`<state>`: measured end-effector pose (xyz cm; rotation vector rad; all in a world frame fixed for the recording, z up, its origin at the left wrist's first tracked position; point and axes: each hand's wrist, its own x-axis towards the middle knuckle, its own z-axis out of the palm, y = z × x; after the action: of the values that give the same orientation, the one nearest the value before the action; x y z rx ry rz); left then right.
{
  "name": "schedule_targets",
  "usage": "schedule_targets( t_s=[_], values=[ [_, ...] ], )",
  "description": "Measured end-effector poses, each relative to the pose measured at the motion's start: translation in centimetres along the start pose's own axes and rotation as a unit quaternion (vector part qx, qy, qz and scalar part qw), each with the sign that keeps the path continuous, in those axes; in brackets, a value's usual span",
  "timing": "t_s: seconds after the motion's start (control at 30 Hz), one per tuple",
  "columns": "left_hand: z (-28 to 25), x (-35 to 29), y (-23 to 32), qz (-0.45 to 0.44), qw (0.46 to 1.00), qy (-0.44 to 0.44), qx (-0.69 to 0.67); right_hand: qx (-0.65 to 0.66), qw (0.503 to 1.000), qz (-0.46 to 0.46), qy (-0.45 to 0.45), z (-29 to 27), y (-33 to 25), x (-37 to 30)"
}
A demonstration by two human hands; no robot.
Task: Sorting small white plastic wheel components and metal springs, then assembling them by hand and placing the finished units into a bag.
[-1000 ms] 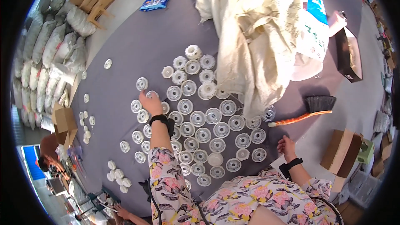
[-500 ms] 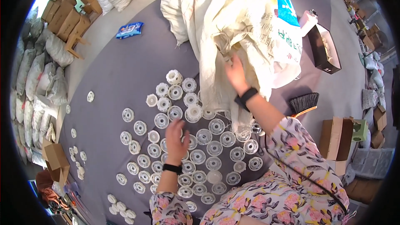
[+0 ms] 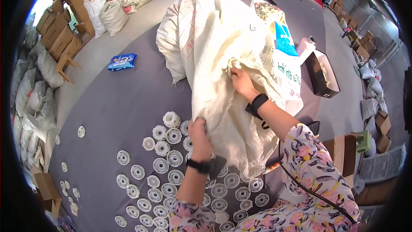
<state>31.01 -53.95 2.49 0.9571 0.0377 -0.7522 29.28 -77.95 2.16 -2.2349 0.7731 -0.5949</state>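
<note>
A large white woven sack lies slumped across the grey-covered table, its loose mouth hanging toward me. My left hand grips the sack's left edge, fingers closed on the fabric. Higher up, my right hand is closed on a bunched fold of the same sack. Many round white-and-clear plastic discs lie spread on the table near my left forearm; the sack's lower edge covers some of them. What is inside the sack is hidden.
A blue packet lies at the far left of the table. Right of the sack are a pink bottle and a black open box. A cardboard box stands by my right elbow. Filled sacks and stacked cartons line the left side.
My left hand has moved from above the discs up to the sack's edge and closed on it. My right hand has closed on a fold. The view has tilted up.
</note>
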Motion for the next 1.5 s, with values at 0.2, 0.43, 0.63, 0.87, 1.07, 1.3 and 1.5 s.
schedule_targets(
  t_s=[0.2, 0.43, 0.63, 0.87, 1.07, 1.3, 1.5],
  values=[
    [1.0, -4.2, 11.5, 0.156, 0.969, -0.117, -0.151, 0.012, 0.963, -0.215, 0.162, -1.8, -3.2, 0.7],
    [1.8, -3.9, 14.8, 0.221, 0.973, 0.043, -0.042, 0.064, 0.935, -0.344, -0.062, 2.6, -6.1, -8.0],
    [2.0, -7.0, 14.3, 0.192, 0.981, 0.014, 0.034, 0.071, 0.971, -0.093, -0.209, 8.1, 1.1, -0.4],
    [-2.3, -5.6, 13.0, 0.227, 0.966, 0.059, 0.109, -0.072, 0.966, -0.123, -0.214, 13.9, 2.5, 0.2],
    [-2.3, -2.4, 12.4, 0.208, 0.969, 0.135, 0.007, -0.245, 0.928, -0.15, -0.237, 11.9, 4.3, -2.7],
    [-3.5, -4.2, 12.8, 0.196, 0.975, 0.039, 0.1, 0.04, 0.96, -0.246, -0.127, 7.0, -1.2, -7.6],
    [-3.0, -5.1, 10.7, 0.396, 0.844, 0.126, 0.338, 0.007, 0.953, 0.026, -0.302, 7.2, -1.3, -4.8]
  ],
)
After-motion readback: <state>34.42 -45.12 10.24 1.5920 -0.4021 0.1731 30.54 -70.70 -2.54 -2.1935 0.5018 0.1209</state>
